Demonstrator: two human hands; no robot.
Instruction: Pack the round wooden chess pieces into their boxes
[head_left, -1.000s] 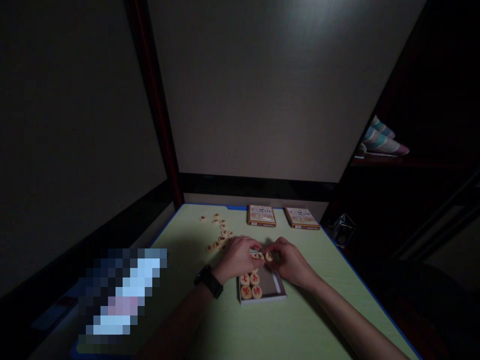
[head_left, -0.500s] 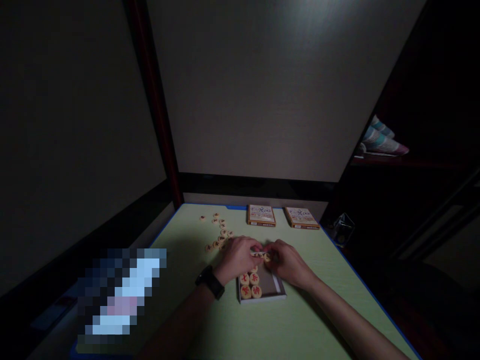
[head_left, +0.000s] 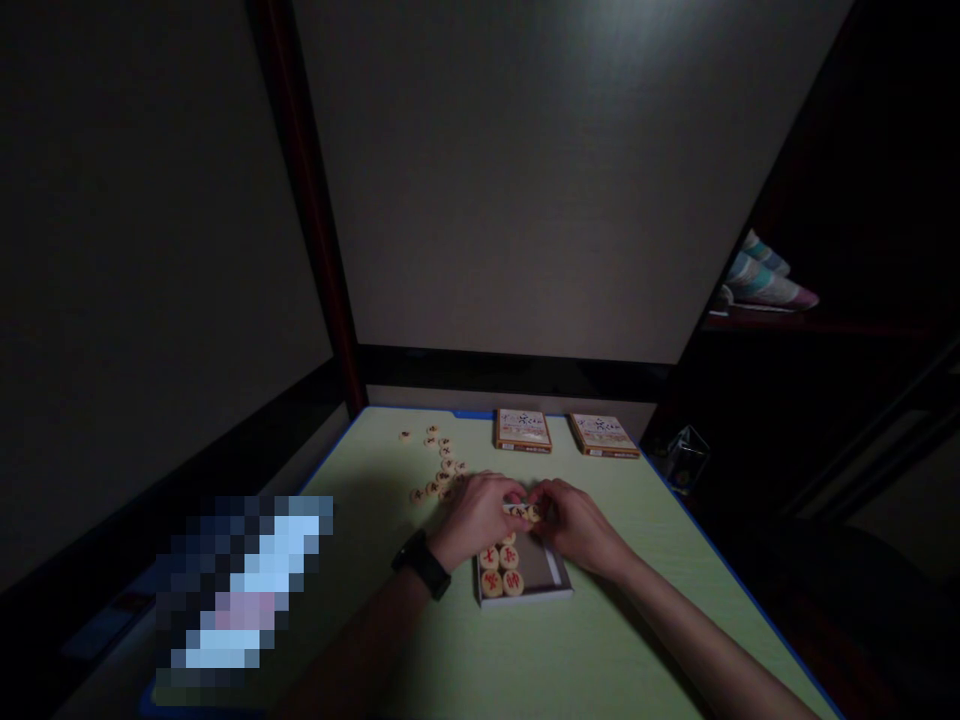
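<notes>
An open shallow box [head_left: 536,594] on the green table holds several round wooden pieces with red characters, such as one piece [head_left: 512,582] at its near left. Over the box's far end, my left hand [head_left: 484,510] has its fingers closed at some small round pieces. My right hand [head_left: 574,520] pinches a round piece [head_left: 533,513] beside the left fingertips. Both hands nearly touch and partly hide the far side of the box. A dark watch is on my left wrist.
Several loose round pieces [head_left: 443,477] lie left of and beyond my left hand. Two flat printed boxes, one in the middle [head_left: 523,430] and one on the right [head_left: 604,436], lie at the back of the green table [head_left: 637,640]. A pixelated patch covers the lower left.
The round piece at my right fingertips has shifted very slightly left, towards the left fingers. Both hands are otherwise almost in the same place.
</notes>
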